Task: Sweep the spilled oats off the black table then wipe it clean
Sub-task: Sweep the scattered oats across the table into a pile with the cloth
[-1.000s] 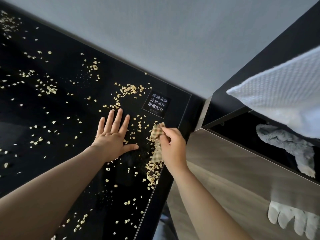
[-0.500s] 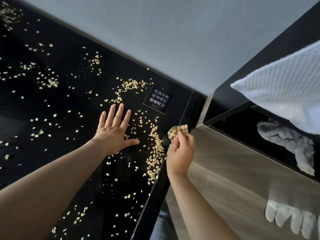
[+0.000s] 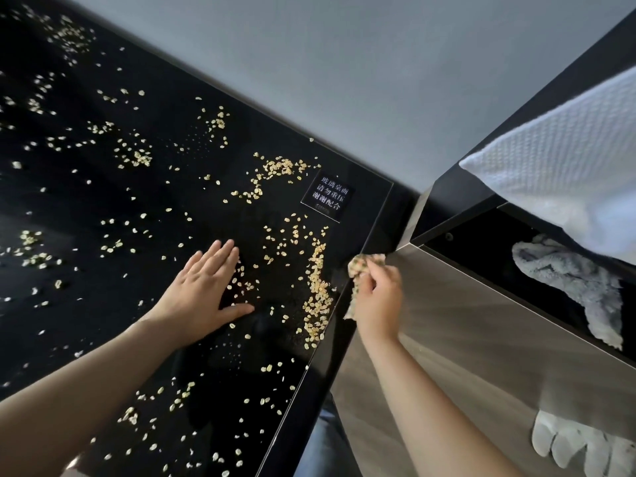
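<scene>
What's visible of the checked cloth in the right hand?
The checked cloth is small, soft-looking fabric in beige and green checks, crumpled. The right hand grips it: one bunch sticks out above the fingers, a corner hangs below the palm. It sits over the right edge of the black table, beside a ridge of oats. Contact with the table is unclear.

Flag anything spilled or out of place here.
Oats are scattered all over the black table, thickest in a ridge along its right edge. The right hand grips a checked cloth just past that edge.
</scene>
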`<state>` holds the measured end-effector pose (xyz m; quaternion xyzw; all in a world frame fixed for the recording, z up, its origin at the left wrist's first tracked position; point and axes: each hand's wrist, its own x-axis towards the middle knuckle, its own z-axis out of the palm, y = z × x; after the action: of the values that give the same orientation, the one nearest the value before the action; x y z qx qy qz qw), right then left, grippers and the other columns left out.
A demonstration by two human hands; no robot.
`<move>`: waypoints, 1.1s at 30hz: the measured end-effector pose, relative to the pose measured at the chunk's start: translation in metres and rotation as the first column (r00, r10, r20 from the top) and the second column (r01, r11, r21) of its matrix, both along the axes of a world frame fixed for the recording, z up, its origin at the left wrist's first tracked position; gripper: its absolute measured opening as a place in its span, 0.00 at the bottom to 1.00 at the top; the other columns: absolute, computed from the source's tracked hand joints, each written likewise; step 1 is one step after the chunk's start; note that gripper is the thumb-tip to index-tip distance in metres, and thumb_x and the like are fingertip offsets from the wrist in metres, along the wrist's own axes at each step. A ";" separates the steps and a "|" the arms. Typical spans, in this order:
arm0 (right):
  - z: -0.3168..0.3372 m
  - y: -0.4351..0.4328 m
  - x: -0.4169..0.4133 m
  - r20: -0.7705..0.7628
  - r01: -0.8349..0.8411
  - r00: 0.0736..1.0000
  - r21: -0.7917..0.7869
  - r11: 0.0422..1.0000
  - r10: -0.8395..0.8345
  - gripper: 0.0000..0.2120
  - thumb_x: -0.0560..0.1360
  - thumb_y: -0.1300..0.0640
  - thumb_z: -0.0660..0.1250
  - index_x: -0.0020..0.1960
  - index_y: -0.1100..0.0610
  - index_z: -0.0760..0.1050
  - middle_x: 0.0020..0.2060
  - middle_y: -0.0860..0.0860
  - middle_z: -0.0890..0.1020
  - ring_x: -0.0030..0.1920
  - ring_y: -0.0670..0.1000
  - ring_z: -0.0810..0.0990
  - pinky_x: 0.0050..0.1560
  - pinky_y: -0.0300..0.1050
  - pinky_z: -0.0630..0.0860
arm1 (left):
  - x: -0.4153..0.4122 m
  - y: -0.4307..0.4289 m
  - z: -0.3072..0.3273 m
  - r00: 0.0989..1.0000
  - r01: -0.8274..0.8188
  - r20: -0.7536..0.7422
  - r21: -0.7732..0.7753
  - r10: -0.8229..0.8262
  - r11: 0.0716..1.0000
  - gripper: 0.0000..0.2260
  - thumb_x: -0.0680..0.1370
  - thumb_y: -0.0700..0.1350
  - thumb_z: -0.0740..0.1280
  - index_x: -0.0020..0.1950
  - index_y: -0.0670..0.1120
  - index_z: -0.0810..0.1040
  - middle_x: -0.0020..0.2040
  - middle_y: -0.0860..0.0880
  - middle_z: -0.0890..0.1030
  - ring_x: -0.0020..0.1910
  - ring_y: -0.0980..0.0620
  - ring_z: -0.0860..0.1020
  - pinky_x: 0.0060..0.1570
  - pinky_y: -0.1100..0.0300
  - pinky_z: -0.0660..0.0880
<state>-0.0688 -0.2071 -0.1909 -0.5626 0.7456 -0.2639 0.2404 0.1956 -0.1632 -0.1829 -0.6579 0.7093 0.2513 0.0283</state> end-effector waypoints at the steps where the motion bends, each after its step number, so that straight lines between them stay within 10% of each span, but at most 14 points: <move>1: -0.007 0.005 0.008 -0.041 0.001 0.999 -0.008 1.000 -0.002 0.14 0.78 0.63 0.63 0.63 0.59 0.77 0.51 0.50 0.75 0.48 0.49 0.77 0.46 0.35 0.70 | 0.001 0.008 -0.003 1.000 -0.014 0.017 0.002 0.014 1.000 0.51 0.67 0.77 0.49 0.79 0.44 0.46 0.78 0.52 0.41 0.76 0.55 0.37 0.74 0.58 0.37; 10: -0.006 0.036 0.067 0.110 -0.287 0.955 0.102 0.952 0.276 0.16 0.78 0.63 0.63 0.65 0.55 0.76 0.54 0.46 0.75 0.52 0.43 0.74 0.49 0.24 0.67 | 0.002 0.029 -0.017 0.984 -0.080 0.162 0.066 0.069 0.995 0.56 0.62 0.81 0.44 0.76 0.45 0.32 0.74 0.51 0.25 0.73 0.50 0.27 0.75 0.49 0.36; 16: 0.022 0.015 0.023 0.022 -0.155 0.987 -0.108 0.982 0.158 0.14 0.77 0.64 0.63 0.62 0.59 0.78 0.49 0.49 0.75 0.45 0.44 0.73 0.45 0.22 0.65 | 0.001 0.028 -0.017 0.983 -0.063 0.175 0.082 0.048 0.995 0.55 0.63 0.79 0.44 0.75 0.44 0.30 0.73 0.49 0.25 0.73 0.49 0.26 0.75 0.48 0.35; 23: -0.022 0.043 0.039 -0.152 -0.117 0.981 0.019 0.993 0.119 0.16 0.77 0.62 0.64 0.64 0.55 0.77 0.53 0.50 0.77 0.52 0.50 0.75 0.47 0.36 0.68 | 0.002 0.028 -0.016 0.983 -0.055 0.181 0.132 0.030 0.990 0.56 0.61 0.79 0.43 0.75 0.44 0.28 0.73 0.49 0.23 0.72 0.49 0.25 0.74 0.48 0.33; 33: 0.010 0.072 0.060 0.082 -0.226 0.970 -0.047 0.973 0.229 0.16 0.77 0.64 0.63 0.64 0.55 0.77 0.48 0.45 0.74 0.45 0.41 0.74 0.45 0.25 0.69 | 0.003 0.025 -0.016 0.977 -0.030 0.213 0.184 -0.010 0.982 0.55 0.65 0.79 0.47 0.74 0.44 0.27 0.72 0.48 0.22 0.71 0.47 0.24 0.74 0.45 0.33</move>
<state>-0.0086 -0.1355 -0.1806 -0.6368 0.6599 -0.2725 0.2910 0.1984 -0.1379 -0.1994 -0.6791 0.6723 0.2448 0.1644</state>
